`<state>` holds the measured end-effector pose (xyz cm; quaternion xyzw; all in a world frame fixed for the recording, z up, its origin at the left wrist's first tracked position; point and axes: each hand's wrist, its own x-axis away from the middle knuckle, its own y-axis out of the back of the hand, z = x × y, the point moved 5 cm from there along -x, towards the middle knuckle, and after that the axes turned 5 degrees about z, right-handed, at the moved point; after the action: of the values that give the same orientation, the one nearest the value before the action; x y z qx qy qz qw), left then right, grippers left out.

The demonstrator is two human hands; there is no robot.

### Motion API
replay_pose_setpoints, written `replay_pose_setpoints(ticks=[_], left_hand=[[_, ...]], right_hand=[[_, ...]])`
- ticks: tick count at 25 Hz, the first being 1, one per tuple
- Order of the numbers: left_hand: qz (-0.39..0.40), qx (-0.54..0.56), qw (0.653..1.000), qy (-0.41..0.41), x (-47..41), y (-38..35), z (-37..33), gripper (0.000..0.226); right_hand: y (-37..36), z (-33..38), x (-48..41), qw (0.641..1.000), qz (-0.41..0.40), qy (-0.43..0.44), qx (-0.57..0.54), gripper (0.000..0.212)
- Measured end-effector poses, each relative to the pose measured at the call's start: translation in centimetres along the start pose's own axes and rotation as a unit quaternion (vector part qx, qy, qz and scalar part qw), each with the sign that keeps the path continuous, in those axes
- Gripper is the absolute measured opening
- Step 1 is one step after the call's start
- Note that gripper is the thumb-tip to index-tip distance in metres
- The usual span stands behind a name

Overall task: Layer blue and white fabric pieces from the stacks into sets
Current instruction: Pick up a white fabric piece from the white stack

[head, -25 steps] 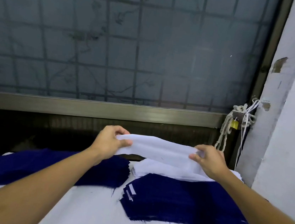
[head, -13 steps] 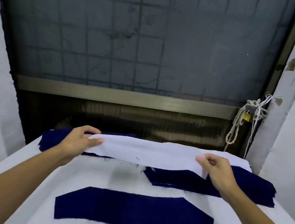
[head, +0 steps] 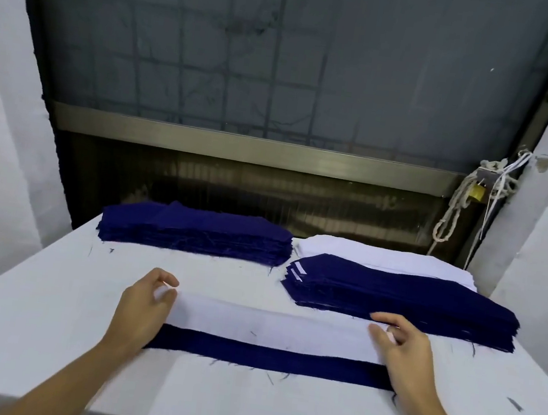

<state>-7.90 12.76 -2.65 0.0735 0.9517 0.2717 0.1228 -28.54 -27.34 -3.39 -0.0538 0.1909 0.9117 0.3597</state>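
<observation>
A long white piece (head: 268, 324) lay across the bench (head: 45, 317) with its long axis running left to right, spread over a blue piece (head: 264, 356) of about the same length. It sat shifted toward the far side, so a dark band of blue showed along the whole near edge. The left hand (head: 146, 309) was at the left end, thumb and forefinger curled and closed on the white corner. The right hand (head: 403, 354) was at the right end, pinching that end the same way, with its heel over the end of the blue. Each hand was already at its own end of the strip, so neither had to reach. By my reading, squaring the pair called for drawing the white piece straight toward the body until the two near edges met. The cloth looked thin, limp and matte, and the blue edges were frayed, with loose threads (head: 269, 377) scattered beside them. At the far left of the bench stood a thick blue stack (head: 193, 235), flat and ragged at the sides. To the right was a second blue pile (head: 409, 300) with white slivers showing between its layers at the left corner, likely finished sets, and a white stack (head: 380, 258) lay just behind it.
</observation>
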Motion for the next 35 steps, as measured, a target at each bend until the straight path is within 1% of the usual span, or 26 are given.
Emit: replay_pose_setpoints(ticks=[2, 3, 6, 9, 12, 18, 23, 26, 32, 35], left_hand=[[0.009, -0.031, 0.999, 0.002, 0.5, -0.4, 0.8, 0.022], [0.008, -0.031, 0.999, 0.008, 0.6, -0.5, 1.0, 0.023], [0.002, -0.014, 1.000, 0.026, 0.7, -0.5, 1.2, 0.022], [0.013, -0.021, 0.999, 0.025, 0.7, -0.6, 0.9, 0.020], [0.017, -0.028, 0.999, 0.023, 0.8, -0.7, 0.8, 0.019], [0.025, -0.076, 0.997, 0.008, 0.7, -1.0, 0.6, 0.021], [0.015, -0.090, 0.996, -0.006, 0.6, -1.1, 0.6, 0.021], [0.008, -0.093, 0.996, -0.012, 0.4, -1.2, 0.9, 0.024], [-0.002, -0.118, 0.992, -0.036, 0.2, -1.2, 0.8, 0.028], [0.007, -0.146, 0.989, -0.037, 0.3, -1.4, 0.5, 0.033]], right_hand=[[0.1, -0.7, -0.1, 1.000, -0.006, -0.009, 0.028, 0.029], [0.1, -0.7, -0.1, 0.999, -0.005, -0.008, 0.049, 0.031], [-0.2, -0.5, 0.0, 0.993, 0.002, 0.000, 0.121, 0.031], [-0.3, -0.5, 0.2, 0.988, -0.003, 0.001, 0.153, 0.031], [-0.6, -0.1, 0.4, 0.981, 0.007, 0.030, 0.189, 0.032], [-0.6, -0.2, 0.3, 0.978, 0.006, 0.033, 0.204, 0.027], [-0.8, -0.2, 0.2, 0.976, 0.011, 0.033, 0.217, 0.028], [-0.8, 0.0, 0.0, 0.967, 0.007, 0.042, 0.250, 0.031], [-0.5, -0.2, 0.2, 0.958, -0.023, 0.022, 0.284, 0.034], [-0.5, -0.2, -0.1, 0.953, -0.014, 0.014, 0.302, 0.033]])
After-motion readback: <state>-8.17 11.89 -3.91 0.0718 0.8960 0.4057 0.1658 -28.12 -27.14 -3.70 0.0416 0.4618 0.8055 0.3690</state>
